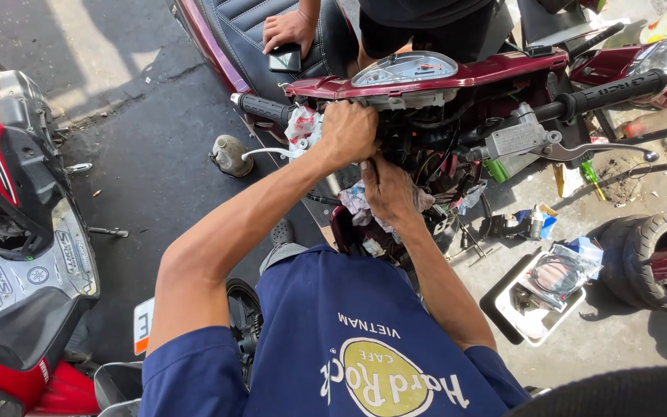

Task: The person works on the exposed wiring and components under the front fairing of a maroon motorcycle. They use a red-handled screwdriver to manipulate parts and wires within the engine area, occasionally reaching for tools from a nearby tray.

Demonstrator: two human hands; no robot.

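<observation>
two bare hands are working inside the opened front of a maroon scooter (457, 77), seen from the head camera looking straight down. left hand (349, 130) is curling into a fist just under the handlebar, pressing against a crumpled white and red rag (301, 127) beside the left rubber grip (260, 108); what the fist is closing on is hidden behind the knuckles. right hand (389, 189) is sitting lower, fingers reaching down into the tangle of black wiring (426, 150), with a pale cloth (355, 201) bunching around it (whether it is clenching anything, i cannot tell). the speedometer cluster (404, 68) is lying on top of the bar, and the brake lever (596, 150) is sticking out to the right under the other grip (607, 93).

another person's hand (289, 31) is resting on the black seat (245, 27), covering a small dark device (284, 59). a red motorbike (9, 232) is standing at the left, a white tray (538, 313) of parts is sitting on the concrete at the right, and a tyre (658, 259) is lying near it
</observation>
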